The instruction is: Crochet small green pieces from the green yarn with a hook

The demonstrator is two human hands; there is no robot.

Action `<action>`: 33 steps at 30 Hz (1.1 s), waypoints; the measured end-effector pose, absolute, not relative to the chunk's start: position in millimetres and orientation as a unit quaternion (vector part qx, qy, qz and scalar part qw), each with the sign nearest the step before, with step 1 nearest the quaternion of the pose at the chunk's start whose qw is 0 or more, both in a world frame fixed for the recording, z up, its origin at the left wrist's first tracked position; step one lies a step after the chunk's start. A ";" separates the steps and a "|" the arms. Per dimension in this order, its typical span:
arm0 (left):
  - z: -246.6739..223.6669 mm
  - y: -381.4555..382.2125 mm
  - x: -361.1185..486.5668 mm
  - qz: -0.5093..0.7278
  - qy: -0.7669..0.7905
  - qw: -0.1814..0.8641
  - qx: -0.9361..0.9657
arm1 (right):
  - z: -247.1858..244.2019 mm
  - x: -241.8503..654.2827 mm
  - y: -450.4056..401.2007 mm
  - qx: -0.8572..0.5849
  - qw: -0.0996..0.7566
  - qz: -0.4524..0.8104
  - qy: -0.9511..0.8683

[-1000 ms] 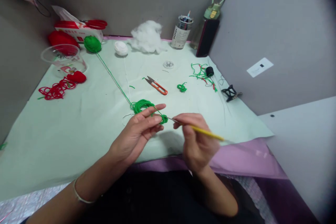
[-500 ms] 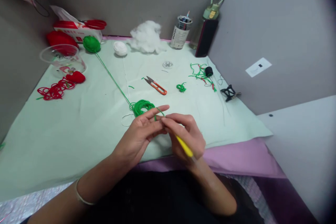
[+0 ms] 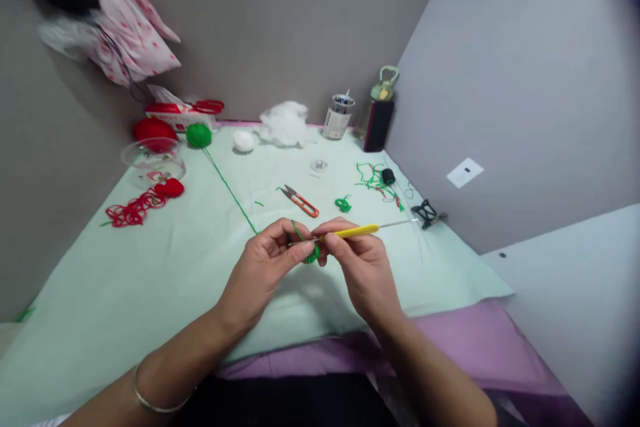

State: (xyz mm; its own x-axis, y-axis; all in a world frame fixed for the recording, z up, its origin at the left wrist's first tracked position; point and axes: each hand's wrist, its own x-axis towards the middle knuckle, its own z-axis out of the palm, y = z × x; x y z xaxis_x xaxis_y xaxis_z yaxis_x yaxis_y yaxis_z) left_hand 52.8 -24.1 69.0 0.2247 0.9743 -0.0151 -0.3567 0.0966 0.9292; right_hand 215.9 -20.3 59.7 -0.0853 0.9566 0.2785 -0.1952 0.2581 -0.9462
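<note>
Pinching a small green yarn piece (image 3: 313,255), the left hand (image 3: 263,268) faces the right hand (image 3: 364,269), pinching a yellow-handled metal hook (image 3: 356,231) (near the pale-green surface (image 3: 200,280)'s front edge).

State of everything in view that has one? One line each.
Left hand: pinching green crochet piece
Right hand: gripping yellow-handled hook
Yellow-handled hook: tip at the green crochet piece
Green yarn ball: wound, strand drawn out
Red yarn: loose, tangled
Orange snips: lying down
Phone: upright, screen dark
Pen holder: upright, filled
Tissue box: open, tissue sticking out
</note>
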 end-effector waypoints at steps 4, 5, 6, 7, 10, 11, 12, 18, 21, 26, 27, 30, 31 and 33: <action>86.3 1.0 36.5 0.560 0.358 0.604 0.441 | 89.5 200.2 12.5 -0.337 0.527 0.524 -0.578; 87.6 7.6 33.1 0.588 0.368 0.590 0.415 | 92.2 194.5 22.1 -0.342 0.520 0.521 -0.585; 87.4 13.9 30.0 0.607 0.371 0.577 0.401 | 92.6 188.5 31.6 -0.355 0.513 0.509 -0.593; 85.9 19.7 27.2 0.620 0.372 0.570 0.391 | 90.9 182.5 40.6 -0.370 0.496 0.504 -0.602; 76.3 32.5 20.0 0.635 0.370 0.579 0.352 | 77.0 167.9 61.3 -0.368 0.451 0.536 -0.611; 72.4 35.1 17.9 0.631 0.366 0.594 0.339 | 71.1 164.7 65.2 -0.364 0.450 0.542 -0.610; 68.7 36.9 15.8 0.626 0.360 0.610 0.326 | 65.4 162.4 67.6 -0.359 0.452 0.547 -0.605; 56.5 36.7 6.7 0.600 0.338 0.676 0.264 | 51.5 161.7 64.4 -0.350 0.445 0.576 -0.589; 56.1 35.4 5.2 0.595 0.337 0.686 0.250 | 54.8 164.3 63.0 -0.355 0.445 0.566 -0.596; 51.4 38.6 5.4 0.594 0.342 0.684 0.248 | 55.9 168.5 66.1 -0.360 0.441 0.557 -0.605; 49.0 40.0 5.6 0.593 0.343 0.683 0.251 | 55.0 169.3 67.2 -0.360 0.430 0.561 -0.608; 40.3 44.6 5.3 0.593 0.350 0.676 0.261 | 51.5 170.7 70.1 -0.364 0.399 0.568 -0.621; 37.2 46.2 4.8 0.593 0.353 0.673 0.266 | 50.4 170.7 70.8 -0.368 0.395 0.565 -0.623; 31.5 49.1 3.2 0.591 0.359 0.668 0.275 | 49.0 170.0 71.6 -0.380 0.399 0.553 -0.625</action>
State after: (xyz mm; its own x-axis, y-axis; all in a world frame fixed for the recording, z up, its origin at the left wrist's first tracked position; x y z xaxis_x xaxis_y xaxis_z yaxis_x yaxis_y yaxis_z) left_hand 3.2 49.1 31.5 0.0449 0.9870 -0.1542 -0.5921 0.1507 0.7917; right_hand 170.0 71.6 49.0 -0.3931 0.9162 0.0780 0.0341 0.0993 -0.9945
